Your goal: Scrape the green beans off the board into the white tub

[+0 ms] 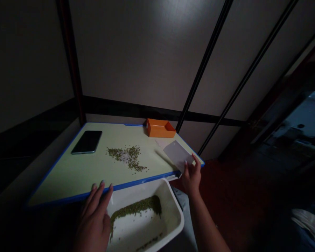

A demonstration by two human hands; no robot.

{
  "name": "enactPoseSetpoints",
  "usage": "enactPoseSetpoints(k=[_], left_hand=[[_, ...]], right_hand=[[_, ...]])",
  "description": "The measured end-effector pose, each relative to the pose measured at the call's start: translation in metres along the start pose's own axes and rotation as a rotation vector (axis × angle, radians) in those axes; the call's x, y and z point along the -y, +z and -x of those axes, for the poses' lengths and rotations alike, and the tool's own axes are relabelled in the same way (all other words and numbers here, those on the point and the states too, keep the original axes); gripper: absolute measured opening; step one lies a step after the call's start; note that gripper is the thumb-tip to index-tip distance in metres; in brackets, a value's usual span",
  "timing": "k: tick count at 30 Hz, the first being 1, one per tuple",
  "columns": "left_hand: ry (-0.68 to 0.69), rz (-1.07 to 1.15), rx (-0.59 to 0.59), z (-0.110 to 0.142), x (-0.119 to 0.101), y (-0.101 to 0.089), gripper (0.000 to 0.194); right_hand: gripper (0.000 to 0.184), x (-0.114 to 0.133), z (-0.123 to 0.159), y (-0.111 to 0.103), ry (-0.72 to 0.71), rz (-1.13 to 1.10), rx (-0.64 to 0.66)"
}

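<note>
My right hand (192,176) pinches a flat pale grey card (177,154) at its near right corner. The card is tilted above the right side of the light yellow-green tabletop (78,175). A scattered patch of small green seeds or grains (132,156), with a paler spot in it, lies mid-table. Below the table's blue edge is a white plastic basin (173,206), with more green grains (139,206) heaped along its far wall. My left hand (96,218) rests at the basin's left side, fingers stretched out toward the table edge; its palm hides the basin's left rim.
A dark-screened phone (87,142) lies at the table's left. At the back right stands an orange open box (161,130), with a small pale scrap (161,142) before it. Panelled wall (136,70) rises right behind the table. Reddish floor (225,196) shows at right.
</note>
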State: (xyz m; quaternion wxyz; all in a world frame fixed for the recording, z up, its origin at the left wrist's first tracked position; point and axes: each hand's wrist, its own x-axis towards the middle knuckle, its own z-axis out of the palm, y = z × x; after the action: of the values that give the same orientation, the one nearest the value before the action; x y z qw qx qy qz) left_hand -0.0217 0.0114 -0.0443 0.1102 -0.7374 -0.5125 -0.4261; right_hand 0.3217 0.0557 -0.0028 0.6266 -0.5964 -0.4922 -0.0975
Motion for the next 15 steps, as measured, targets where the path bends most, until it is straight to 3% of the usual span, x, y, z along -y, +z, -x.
enactPoseSetpoints(k=[6, 8, 11, 15], left_hand=[[-0.013, 0.025, -0.018, 0.000, -0.001, 0.002, 0.054], [-0.022, 0.034, -0.020, 0.001, -0.001, 0.002, 0.055], [-0.025, 0.041, 0.000, 0.002, 0.000, 0.001, 0.055], [-0.024, 0.046, 0.003, 0.001, 0.000, 0.000, 0.055]], right_hand=[[0.033, 0.002, 0.008, -0.018, -0.534, 0.160, 0.301], [0.031, 0.006, 0.007, -0.018, -0.632, 0.152, 0.388], [0.038, 0.010, 0.004, -0.012, -0.615, 0.165, 0.483], [0.050, 0.010, -0.002, 0.002, -0.463, 0.244, 0.572]])
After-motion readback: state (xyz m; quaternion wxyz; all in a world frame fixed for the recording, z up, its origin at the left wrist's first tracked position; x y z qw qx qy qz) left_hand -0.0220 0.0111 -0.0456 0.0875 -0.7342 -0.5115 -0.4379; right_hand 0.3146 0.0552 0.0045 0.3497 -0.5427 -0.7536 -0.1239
